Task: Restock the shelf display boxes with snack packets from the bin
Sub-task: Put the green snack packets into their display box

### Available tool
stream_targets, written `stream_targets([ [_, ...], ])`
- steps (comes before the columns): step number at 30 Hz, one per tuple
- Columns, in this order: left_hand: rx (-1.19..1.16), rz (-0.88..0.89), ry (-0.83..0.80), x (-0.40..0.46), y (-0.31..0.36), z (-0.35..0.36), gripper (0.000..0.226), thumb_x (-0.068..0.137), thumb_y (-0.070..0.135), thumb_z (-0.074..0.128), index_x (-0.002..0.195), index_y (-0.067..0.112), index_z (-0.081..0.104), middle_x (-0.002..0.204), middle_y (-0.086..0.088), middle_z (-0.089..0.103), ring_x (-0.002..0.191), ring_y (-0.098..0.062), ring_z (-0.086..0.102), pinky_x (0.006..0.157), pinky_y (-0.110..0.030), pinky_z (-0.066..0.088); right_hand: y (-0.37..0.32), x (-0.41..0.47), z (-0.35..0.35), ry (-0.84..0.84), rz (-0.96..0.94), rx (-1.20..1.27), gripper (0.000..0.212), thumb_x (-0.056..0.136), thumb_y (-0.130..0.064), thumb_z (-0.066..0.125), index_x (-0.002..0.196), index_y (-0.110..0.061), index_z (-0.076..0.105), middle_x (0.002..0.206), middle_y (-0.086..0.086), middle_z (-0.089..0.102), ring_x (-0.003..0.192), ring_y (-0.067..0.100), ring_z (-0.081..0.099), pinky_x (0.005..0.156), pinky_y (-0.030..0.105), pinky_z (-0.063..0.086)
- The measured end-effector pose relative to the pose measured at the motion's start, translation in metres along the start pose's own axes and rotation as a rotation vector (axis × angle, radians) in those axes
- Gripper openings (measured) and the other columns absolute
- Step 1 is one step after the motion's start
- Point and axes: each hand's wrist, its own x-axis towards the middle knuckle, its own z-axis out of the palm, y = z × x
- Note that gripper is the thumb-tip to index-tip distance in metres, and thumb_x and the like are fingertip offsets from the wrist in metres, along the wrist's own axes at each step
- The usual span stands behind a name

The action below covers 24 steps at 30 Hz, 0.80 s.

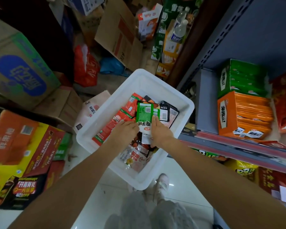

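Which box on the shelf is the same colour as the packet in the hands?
The green display box, stacked on the orange box, matches the green packet.

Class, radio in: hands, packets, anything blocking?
Left hand and right hand hold green packets over bin. Green box unobstructed.

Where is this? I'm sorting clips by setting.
Probably a small shop's stock corner: a metal shelf holding snack display boxes, stacked cartons on the floor, and a white bin of snack packets.
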Motion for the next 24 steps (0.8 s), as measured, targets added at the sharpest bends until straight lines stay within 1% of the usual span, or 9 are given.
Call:
stream_targets([
  [2, -0.169, -0.113, 0.183, -0.001, -0.005, -0.008, 0.023, 0.081, 0.001, 0.065, 0.104, 0.003, 0.065, 0.101, -0.015, 0.069, 0.092, -0.029, 0.066, 0.079, -0.039, 0.052, 0.000, 0.000, 0.001, 0.021, 0.005, -0.021, 0.114, 0.080, -0.023, 0.074, 0.146, 0.002, -0.016, 0.158, 0.015, -0.009, 0.144, 0.026, 0.016, 0.114, 0.037, 0.023],
  [3, -0.268, -0.189, 0.250, -0.002, -0.007, -0.015, 0.016, 0.087, 0.003, 0.061, 0.102, 0.003, 0.064, 0.092, -0.014, 0.069, 0.081, -0.028, 0.065, 0.069, -0.037, 0.051, 0.000, 0.000, 0.002, 0.039, 0.008, -0.034, 0.113, 0.080, -0.022, 0.073, 0.146, 0.001, -0.016, 0.158, 0.014, -0.007, 0.144, 0.026, 0.015, 0.116, 0.038, 0.020],
  [8, -0.507, -0.364, 0.377, -0.014, -0.017, -0.033, 0.016, 0.099, 0.017, 0.044, 0.104, 0.005, 0.054, 0.069, -0.003, 0.057, 0.051, -0.010, 0.046, 0.047, -0.021, 0.029, -0.003, -0.004, 0.007, 0.007, -0.009, -0.189, 0.111, 0.080, -0.025, 0.073, 0.148, -0.005, -0.013, 0.155, 0.023, -0.013, 0.146, 0.032, 0.004, 0.118, 0.045, 0.010],
  [11, -0.576, -0.392, 0.382, -0.016, -0.020, -0.040, 0.012, 0.099, 0.015, 0.044, 0.103, 0.007, 0.052, 0.066, -0.001, 0.054, 0.048, -0.008, 0.042, 0.046, -0.024, 0.026, -0.005, -0.006, 0.007, 0.002, -0.023, -0.232, 0.093, 0.088, -0.021, 0.063, 0.149, -0.005, -0.006, 0.154, 0.028, -0.009, 0.145, 0.037, 0.006, 0.115, 0.047, 0.019],
  [14, -0.618, -0.397, 0.429, -0.014, -0.022, -0.045, 0.009, 0.099, 0.016, 0.043, 0.100, 0.010, 0.049, 0.067, -0.004, 0.055, 0.052, -0.015, 0.048, 0.049, -0.029, 0.032, -0.005, -0.008, -0.001, 0.097, -0.145, -0.269, 0.044, 0.096, -0.017, 0.045, 0.137, -0.003, 0.036, 0.143, 0.024, 0.035, 0.127, 0.036, 0.043, 0.095, 0.040, 0.040],
  [16, -0.647, -0.409, 0.453, -0.012, -0.022, -0.048, 0.007, 0.099, 0.018, 0.044, 0.098, 0.012, 0.048, 0.072, -0.005, 0.060, 0.059, -0.020, 0.055, 0.051, -0.033, 0.039, -0.001, -0.010, -0.009, 0.100, -0.235, -0.265, 0.026, 0.096, -0.008, 0.042, 0.119, -0.006, 0.054, 0.121, 0.013, 0.057, 0.105, 0.030, 0.059, 0.074, 0.034, 0.041],
  [18, -0.655, -0.424, 0.457, -0.010, -0.019, -0.053, 0.006, 0.099, 0.017, 0.046, 0.096, 0.012, 0.048, 0.071, -0.005, 0.059, 0.058, -0.019, 0.054, 0.051, -0.033, 0.038, 0.005, -0.012, -0.012, 0.054, -0.273, -0.205, 0.022, 0.095, -0.006, 0.042, 0.112, -0.007, 0.056, 0.114, 0.011, 0.061, 0.100, 0.030, 0.061, 0.068, 0.033, 0.041],
  [21, -0.619, -0.390, 0.408, -0.009, -0.011, -0.060, 0.008, 0.097, 0.013, 0.048, 0.090, 0.008, 0.048, 0.061, -0.002, 0.049, 0.050, -0.008, 0.042, 0.049, -0.030, 0.029, 0.013, -0.015, -0.007, 0.022, -0.240, -0.004, 0.033, 0.096, -0.016, 0.049, 0.127, -0.008, 0.046, 0.125, 0.012, 0.055, 0.112, 0.031, 0.056, 0.081, 0.038, 0.048],
  [24, -0.576, -0.362, 0.376, -0.008, -0.004, -0.062, 0.016, 0.093, 0.008, 0.053, 0.082, 0.014, 0.043, 0.053, -0.002, 0.046, 0.047, -0.013, 0.043, 0.050, -0.034, 0.034, 0.003, -0.014, -0.006, 0.101, -0.087, 0.240, 0.049, 0.092, -0.018, 0.058, 0.134, -0.006, 0.034, 0.133, 0.017, 0.040, 0.117, 0.034, 0.047, 0.086, 0.041, 0.046],
])
